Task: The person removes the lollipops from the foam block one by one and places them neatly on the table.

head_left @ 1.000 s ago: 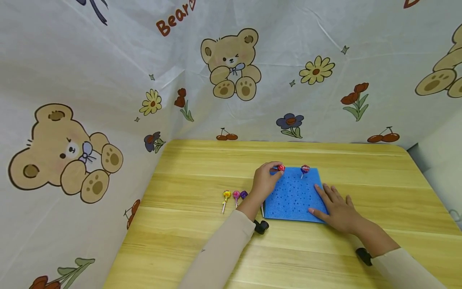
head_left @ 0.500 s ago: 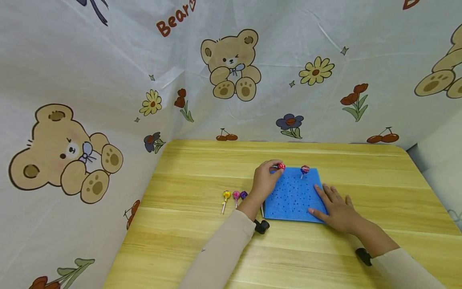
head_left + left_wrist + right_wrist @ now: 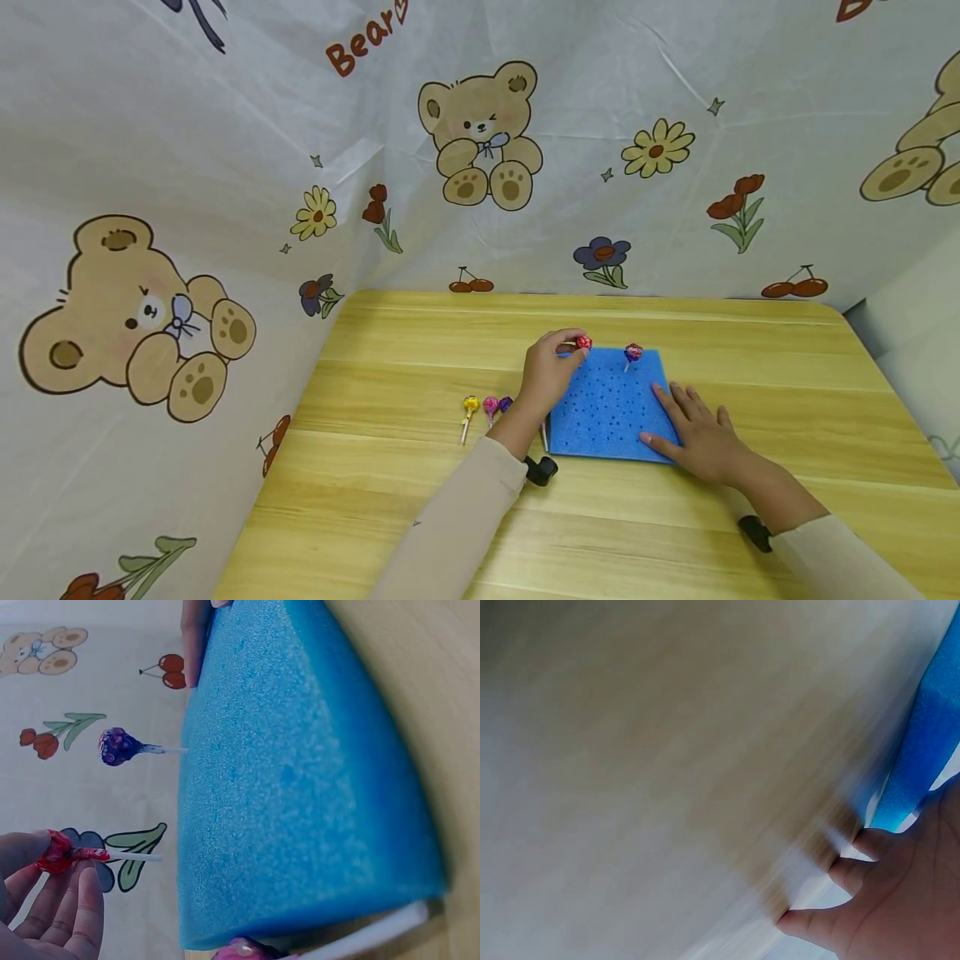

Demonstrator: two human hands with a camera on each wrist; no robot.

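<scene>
A blue foam block (image 3: 607,408) dotted with small holes lies on the table. My left hand (image 3: 549,371) pinches a red-wrapped lollipop (image 3: 56,853) by its head over the block's far left corner. In the left wrist view its white stick points at the foam, and the tip is apart from it. A purple-and-red lollipop (image 3: 633,352) stands stuck in the foam near the far right corner. My right hand (image 3: 705,437) rests with spread, straight fingers on the block's right edge, some fingers touching the table.
Left of the block lie a yellow lollipop (image 3: 470,405), a pink lollipop (image 3: 491,405) and a purple lollipop (image 3: 506,404), partly hidden by my left arm. Another pink lollipop (image 3: 247,950) lies against the block's left side. A bear-print cloth (image 3: 480,242) hangs behind the wooden table.
My left hand has risen slightly and shifted a little left with the red lollipop. The right hand and the foam block have stayed in place.
</scene>
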